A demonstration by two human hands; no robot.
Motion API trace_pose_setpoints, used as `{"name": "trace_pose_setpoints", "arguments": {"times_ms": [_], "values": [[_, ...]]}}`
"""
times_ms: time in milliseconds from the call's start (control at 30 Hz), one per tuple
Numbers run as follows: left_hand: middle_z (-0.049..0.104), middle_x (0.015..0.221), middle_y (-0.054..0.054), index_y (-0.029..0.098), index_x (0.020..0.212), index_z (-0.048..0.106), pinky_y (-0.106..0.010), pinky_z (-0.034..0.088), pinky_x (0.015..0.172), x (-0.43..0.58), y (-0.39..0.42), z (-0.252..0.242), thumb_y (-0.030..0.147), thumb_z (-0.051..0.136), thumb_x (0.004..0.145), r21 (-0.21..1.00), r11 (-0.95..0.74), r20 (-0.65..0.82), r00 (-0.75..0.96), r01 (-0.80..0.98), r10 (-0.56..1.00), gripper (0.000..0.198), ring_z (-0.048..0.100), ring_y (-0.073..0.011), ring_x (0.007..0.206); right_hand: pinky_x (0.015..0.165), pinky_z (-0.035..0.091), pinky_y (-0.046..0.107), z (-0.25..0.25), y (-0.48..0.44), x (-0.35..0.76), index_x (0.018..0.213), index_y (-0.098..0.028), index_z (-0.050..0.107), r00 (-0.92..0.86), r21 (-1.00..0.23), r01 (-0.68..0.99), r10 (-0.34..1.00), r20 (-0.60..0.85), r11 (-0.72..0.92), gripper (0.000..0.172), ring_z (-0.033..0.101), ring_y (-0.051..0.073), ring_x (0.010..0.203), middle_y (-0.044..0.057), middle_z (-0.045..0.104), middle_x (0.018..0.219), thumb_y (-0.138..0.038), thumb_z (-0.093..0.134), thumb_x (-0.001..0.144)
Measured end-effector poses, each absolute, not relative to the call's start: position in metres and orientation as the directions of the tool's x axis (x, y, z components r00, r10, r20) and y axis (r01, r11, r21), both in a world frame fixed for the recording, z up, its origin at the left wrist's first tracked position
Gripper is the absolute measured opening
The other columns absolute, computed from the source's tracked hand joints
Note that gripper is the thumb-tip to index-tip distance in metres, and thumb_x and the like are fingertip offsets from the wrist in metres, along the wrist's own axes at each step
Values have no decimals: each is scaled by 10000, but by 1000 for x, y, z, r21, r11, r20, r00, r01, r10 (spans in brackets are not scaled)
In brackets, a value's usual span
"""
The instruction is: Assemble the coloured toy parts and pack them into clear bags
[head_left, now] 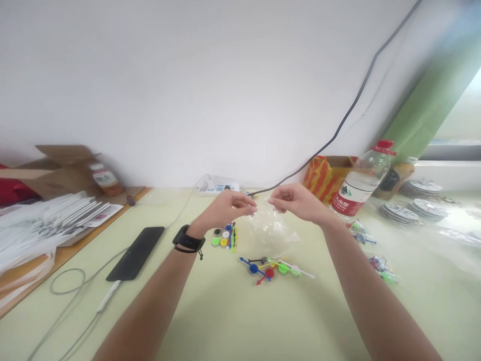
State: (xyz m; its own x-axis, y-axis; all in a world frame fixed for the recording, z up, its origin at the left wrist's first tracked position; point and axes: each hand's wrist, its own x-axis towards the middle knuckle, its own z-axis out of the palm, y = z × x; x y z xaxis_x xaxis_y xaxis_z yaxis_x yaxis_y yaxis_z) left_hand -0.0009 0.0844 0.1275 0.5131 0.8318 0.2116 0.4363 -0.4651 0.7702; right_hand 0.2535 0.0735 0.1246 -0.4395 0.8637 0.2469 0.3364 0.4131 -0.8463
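Observation:
A clear plastic bag [270,225] hangs between my two hands above the table. My left hand [233,204], with a black watch [188,239] on its wrist, pinches the bag's upper left edge. The upper right edge is pinched by my right hand [295,201]. Below the bag lies a loose pile of coloured plastic arrow spinners [270,269] in blue, red, green, yellow, white and black. Just past my left wrist, several small round discs [220,238] sit beside a bunch of thin coloured arrows [232,237].
Filled small bags [383,268] lie to the right, near a large water bottle [358,183] and stacks of round discs [400,214]. A black phone [136,253] with a charging cable is on the left. Further left stand a cardboard box [63,173] and piled white packets [75,215].

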Motion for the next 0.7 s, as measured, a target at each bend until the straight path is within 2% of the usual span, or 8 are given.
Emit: {"name": "trace_pose_setpoints", "arguments": {"times_ms": [200,300,433,567,700], "values": [[795,817,-69,185,863,747,-356,586,788,-4,92,122,533,667,867,785,-461,223,507,413,833,357,748,-227,795,625,542,299,118,81,257,861,-179,677,-338,-876,272,891,302,400,390,617,153,651,45,688,742,-566,721,840],[792,820,-74,180,868,712,-353,568,810,-11,100,118,524,663,889,806,-449,255,459,385,851,348,742,-216,812,655,561,300,114,81,259,1049,-210,666,-385,-893,282,894,230,351,389,648,161,696,28,703,806,-492,778,805],[789,852,-83,183,944,666,-341,558,769,-22,109,115,559,627,914,839,-422,298,360,343,884,379,732,-206,807,732,585,316,107,81,261,1295,-259,589,-498,-910,306,862,98,281,571,689,183,795,19,714,884,-321,812,773],[788,879,-73,201,1147,664,-325,570,721,-29,108,117,537,751,822,851,-372,162,488,372,858,476,730,-217,812,796,594,352,107,83,261,1358,-255,573,-540,-925,272,838,82,266,601,688,188,830,26,714,896,-288,783,796],[775,785,-69,182,1188,687,-324,582,699,-34,105,120,473,807,783,863,-324,61,556,388,829,514,717,-209,725,877,575,379,112,82,270,1410,-266,561,-590,-908,305,805,55,286,680,698,224,950,49,728,980,-323,810,780]]}}
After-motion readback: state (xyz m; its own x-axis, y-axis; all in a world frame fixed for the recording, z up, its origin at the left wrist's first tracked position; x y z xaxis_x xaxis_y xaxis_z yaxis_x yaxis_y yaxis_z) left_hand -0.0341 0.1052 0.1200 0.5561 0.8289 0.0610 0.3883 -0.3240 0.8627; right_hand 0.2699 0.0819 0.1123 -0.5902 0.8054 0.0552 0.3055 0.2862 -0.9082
